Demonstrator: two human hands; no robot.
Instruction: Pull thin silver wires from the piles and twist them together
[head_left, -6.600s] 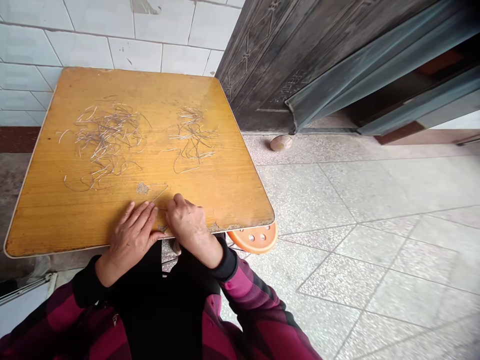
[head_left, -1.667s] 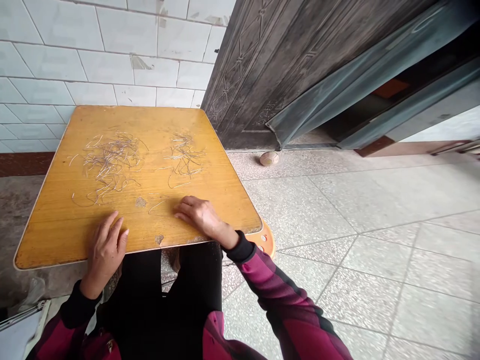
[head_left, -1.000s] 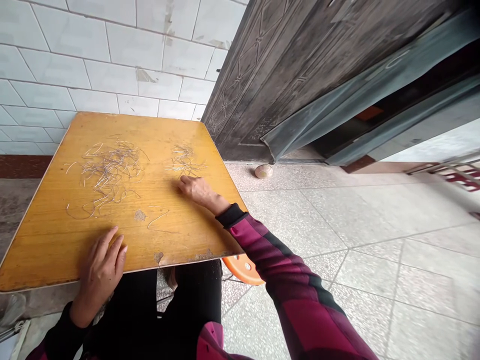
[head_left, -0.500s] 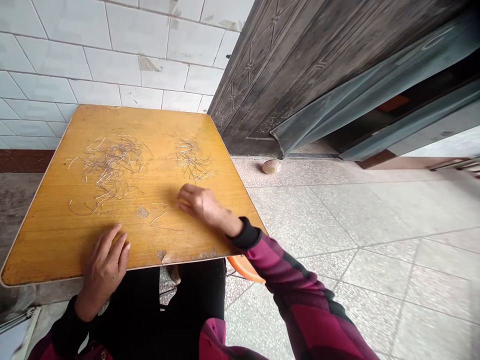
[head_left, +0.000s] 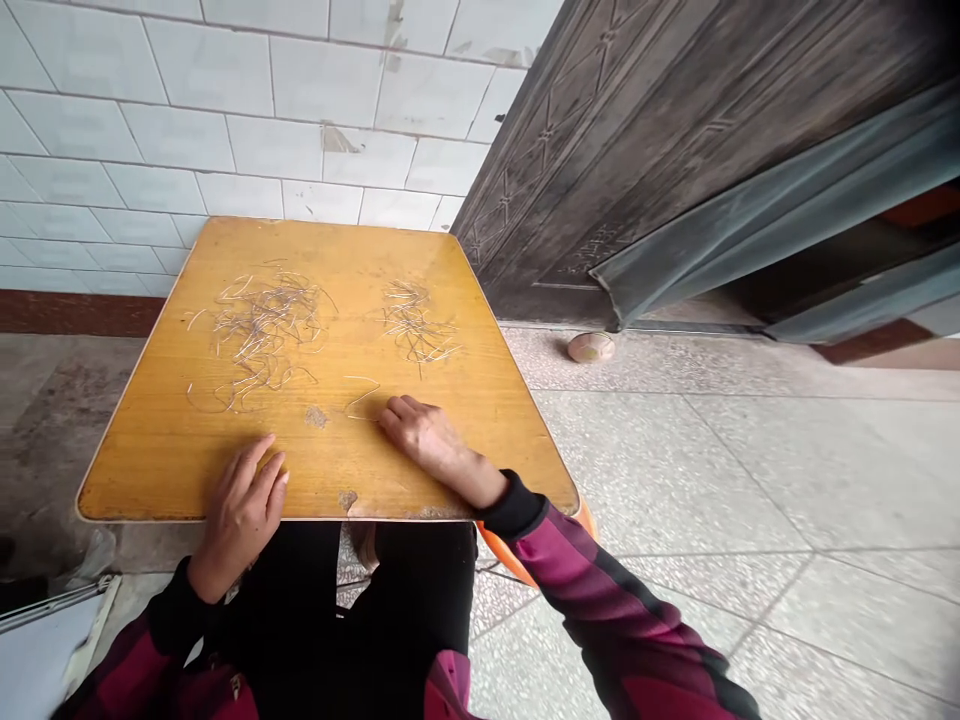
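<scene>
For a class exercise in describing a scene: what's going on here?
A person has both bare hands on a yellow wooden tabletop. The right hand lies with its fingertips at the end of a single bent silvery wire. Further across the table are a larger heap of thin wire pieces and a smaller heap of thin wire pieces. The left hand rests near the table's near edge, holding nothing visible.
</scene>
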